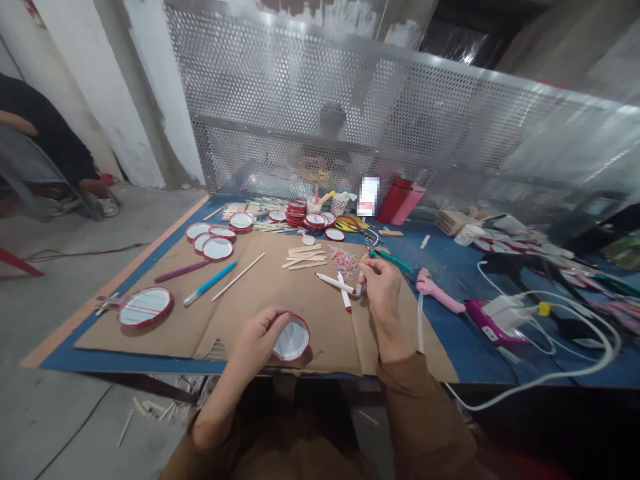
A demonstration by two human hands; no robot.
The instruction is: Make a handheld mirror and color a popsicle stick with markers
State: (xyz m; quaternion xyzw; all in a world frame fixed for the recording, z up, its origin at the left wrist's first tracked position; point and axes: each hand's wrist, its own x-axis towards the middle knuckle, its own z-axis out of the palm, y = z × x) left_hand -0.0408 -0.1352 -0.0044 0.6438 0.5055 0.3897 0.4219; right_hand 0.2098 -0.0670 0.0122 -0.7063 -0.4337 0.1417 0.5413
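Your left hand [257, 340] curls around a red-rimmed jar lid [293, 338], its fingers covering part of the rim. Your right hand [381, 293] is pinched just beside two red-tipped craft sticks [333, 282]; your fingertips [367, 267] hide anything between them, so you can't tell if they hold something. Beneath lies a cardboard sheet [165, 333]. Farther right, a pink glue gun [440, 291] rests on the blue table [443, 337]. Beyond, a stack of red-rimmed lids [296, 213] is too small to count.

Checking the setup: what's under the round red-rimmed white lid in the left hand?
Brown cardboard sheet lies beneath the lid, held by the left hand; the patch directly under it is hidden.
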